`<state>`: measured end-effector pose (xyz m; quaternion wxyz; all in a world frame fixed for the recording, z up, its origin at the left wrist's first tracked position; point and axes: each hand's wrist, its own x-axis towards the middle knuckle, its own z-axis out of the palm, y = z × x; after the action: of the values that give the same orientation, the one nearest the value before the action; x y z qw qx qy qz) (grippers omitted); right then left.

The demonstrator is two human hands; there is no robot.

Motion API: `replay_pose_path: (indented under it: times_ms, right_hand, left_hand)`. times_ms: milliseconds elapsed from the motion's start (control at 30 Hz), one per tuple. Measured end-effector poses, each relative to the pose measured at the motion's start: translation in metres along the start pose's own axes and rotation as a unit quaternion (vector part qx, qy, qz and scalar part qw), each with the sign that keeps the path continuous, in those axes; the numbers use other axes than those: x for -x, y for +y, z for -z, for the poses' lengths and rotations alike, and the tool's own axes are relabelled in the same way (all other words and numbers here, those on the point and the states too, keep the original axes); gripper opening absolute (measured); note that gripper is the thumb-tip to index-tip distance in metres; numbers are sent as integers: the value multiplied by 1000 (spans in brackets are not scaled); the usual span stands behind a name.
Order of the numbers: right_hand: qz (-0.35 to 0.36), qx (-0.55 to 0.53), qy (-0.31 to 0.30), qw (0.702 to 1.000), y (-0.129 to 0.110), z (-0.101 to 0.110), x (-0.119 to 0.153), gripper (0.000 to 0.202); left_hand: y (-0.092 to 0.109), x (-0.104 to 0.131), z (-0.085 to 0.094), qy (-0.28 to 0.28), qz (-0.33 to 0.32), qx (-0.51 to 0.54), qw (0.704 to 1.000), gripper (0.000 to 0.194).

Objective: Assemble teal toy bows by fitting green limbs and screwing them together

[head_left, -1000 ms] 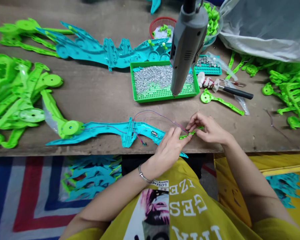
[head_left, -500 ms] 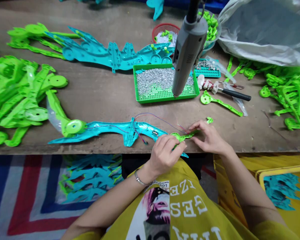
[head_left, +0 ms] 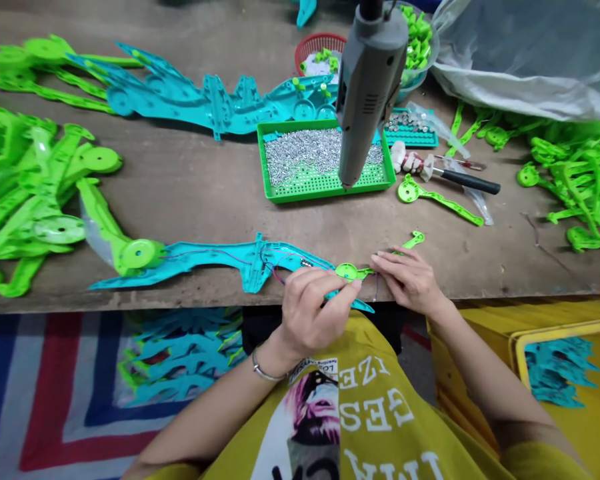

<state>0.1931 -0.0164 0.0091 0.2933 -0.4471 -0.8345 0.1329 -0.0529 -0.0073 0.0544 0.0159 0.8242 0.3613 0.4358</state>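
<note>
A turquoise plastic half shell, shaped like a bow limb (head_left: 205, 255), lies along the table's front edge, hollow side up, with thin red and blue wires (head_left: 276, 272) running in it. A lime-green arm with a round end (head_left: 347, 271) sits at its right end. My left hand (head_left: 313, 307) is closed over the shell's right part, thumb and forefinger beside the green disc; what they pinch is hidden. My right hand (head_left: 405, 277) pinches at the green arm, and a thin wire end hangs below its fingertips. Another lime-green piece (head_left: 140, 255) is at the shell's left end.
An electric screwdriver (head_left: 370, 100) hangs above a green tray (head_left: 325, 197) of screws. A hammer (head_left: 470, 181) and a loose green arm (head_left: 445, 202) lie right of it. Green parts are heaped left (head_left: 30, 193) and right (head_left: 585, 173). Joined turquoise shells (head_left: 190, 110) lie behind.
The wire loop that arched above the shell has been drawn down toward my hands. My left hand has shifted slightly left and down; more of the green arm's far end shows past my right hand.
</note>
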Motion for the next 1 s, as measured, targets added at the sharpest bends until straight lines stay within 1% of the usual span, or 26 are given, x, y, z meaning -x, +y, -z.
replay_pose_path:
  times_ms: [167, 233, 333, 400, 467, 633, 733, 833, 900, 1000]
  right_hand:
    - [-28, -60, 24, 998, -14, 6, -3, 72]
    - [-38, -45, 41, 997, -23, 6, -6, 77]
    - [-38, -3, 62, 997, -35, 4, -12, 81]
    - [-39, -1, 61, 997, -39, 2, -16, 76]
    - [-58, -13, 64, 996, -40, 2, -17, 67]
    - [-162, -10, 97, 982, -33, 7, -13, 47]
    - [-191, -23, 103, 976, -27, 7, -12, 33]
    - [-196, -28, 104, 975, -21, 6, -12, 17]
    - [-193, -31, 97, 976, -18, 6, -14, 12]
    - [-188, -42, 93, 977, -16, 6, -15, 12]
  left_hand:
    - [0, -6, 2, -62, 38, -27, 997, 26]
    - [0, -9, 2, -81, 47, -32, 995, 24]
    - [1, -16, 1, -91, 65, -43, 993, 23]
    - [3, -23, -1, -104, 75, -50, 991, 24]
    - [5, -29, -3, -120, 79, -57, 988, 26]
    - [12, -34, -15, -149, 71, -47, 985, 27]
    - [15, -28, -28, -202, 56, -40, 977, 23]
    - [16, -19, -41, -265, 29, -45, 963, 21]
    - [15, -12, -46, -284, 13, -53, 957, 24]
    - [12, -6, -50, -292, -10, -64, 954, 27]
